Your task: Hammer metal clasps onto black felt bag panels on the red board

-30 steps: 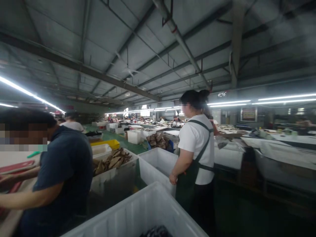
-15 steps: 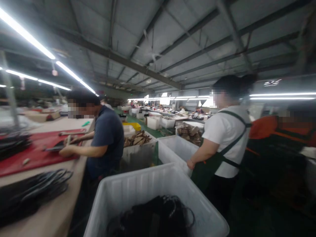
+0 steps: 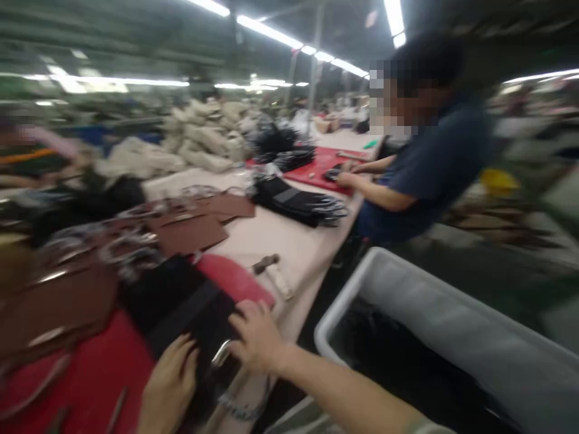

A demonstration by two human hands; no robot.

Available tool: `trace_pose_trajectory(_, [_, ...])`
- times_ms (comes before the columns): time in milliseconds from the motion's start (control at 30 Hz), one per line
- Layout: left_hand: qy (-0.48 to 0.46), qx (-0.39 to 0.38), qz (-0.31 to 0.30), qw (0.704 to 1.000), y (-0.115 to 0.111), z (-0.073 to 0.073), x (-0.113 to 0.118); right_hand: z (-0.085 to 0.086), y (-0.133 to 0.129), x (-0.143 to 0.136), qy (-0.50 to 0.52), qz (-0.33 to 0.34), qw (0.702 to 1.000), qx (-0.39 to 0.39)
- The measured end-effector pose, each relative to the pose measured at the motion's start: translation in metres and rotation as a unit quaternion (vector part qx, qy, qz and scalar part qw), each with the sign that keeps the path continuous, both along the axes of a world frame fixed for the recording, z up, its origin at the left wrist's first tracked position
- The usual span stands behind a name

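A black bag [image 3: 181,304] lies flat at the front of the table, partly over a red mat [image 3: 108,367]. My left hand [image 3: 169,383] rests along the bag's near side with its fingers stretched out. At the bag's right side, my right hand [image 3: 257,334] has its fingers spread on the black material. A shiny curved piece [image 3: 221,354], perhaps a handle fitting, shows by the right thumb. Motion blurs the fingertips. Beyond the right hand lie a hammer [image 3: 266,263] and a pale object whose kind is unclear.
Brown bags [image 3: 58,301] with wrapped handles lie on the left. Farther along are stacked black bags [image 3: 298,202] and pale bundles [image 3: 203,135]. A large white bin [image 3: 434,295] holding black items stands right of the table. A co-worker [image 3: 434,157] works beside it.
My view has swung left and down from the aisle and bins to the table. Both my hands have come into view on the black bag. A white-shirted person has left the picture.
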State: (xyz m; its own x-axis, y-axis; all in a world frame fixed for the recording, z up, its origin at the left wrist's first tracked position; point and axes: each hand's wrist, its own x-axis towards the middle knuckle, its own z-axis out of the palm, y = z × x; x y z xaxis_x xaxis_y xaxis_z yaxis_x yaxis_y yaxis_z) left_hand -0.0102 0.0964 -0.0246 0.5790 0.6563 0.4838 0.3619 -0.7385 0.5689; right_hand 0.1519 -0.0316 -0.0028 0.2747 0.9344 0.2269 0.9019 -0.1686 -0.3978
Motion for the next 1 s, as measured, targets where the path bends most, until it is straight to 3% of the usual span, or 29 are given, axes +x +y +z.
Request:
trace_pose_trajectory(100, [0.029,0.01,0.097,0.995,-0.006,-0.001,-0.053,-0.017,0.012,0.009,0.026,0.022,0.999,0.013])
trace_pose_trajectory(233, [0.026,0.028,0.242,0.97,-0.025,0.008,-0.108,-0.03,0.022,0.016,-0.024,0.051,0.998,0.032])
trace_pose_trajectory(400, [0.088,-0.024,0.459,0.884,-0.033,0.023,-0.195,-0.041,0.028,0.013,-0.082,0.048,0.994,0.062])
trace_pose_trajectory(500, [0.15,-0.09,0.529,0.83,-0.018,0.034,-0.229,-0.042,0.032,0.012,-0.096,0.052,0.992,0.068])
trace_pose_trajectory(600, [0.21,-0.118,0.498,0.833,0.007,0.044,-0.227,-0.041,0.034,0.011,-0.103,0.062,0.99,0.069])
trace_pose_trajectory(700, [0.289,-0.128,0.421,0.85,0.033,0.051,-0.201,-0.039,0.033,0.011,-0.109,0.059,0.991,0.058])
trace_pose_trajectory(833, [0.402,-0.212,0.375,0.808,0.059,0.055,-0.174,-0.034,0.027,0.01,-0.096,0.057,0.994,0.021])
trace_pose_trajectory(933, [0.434,-0.249,0.336,0.798,0.079,0.053,-0.172,-0.03,0.025,0.009,-0.082,0.057,0.995,-0.006])
trace_pose_trajectory(1000, [0.469,-0.279,0.325,0.772,0.089,0.051,-0.175,-0.028,0.024,0.008,-0.077,0.051,0.996,-0.014])
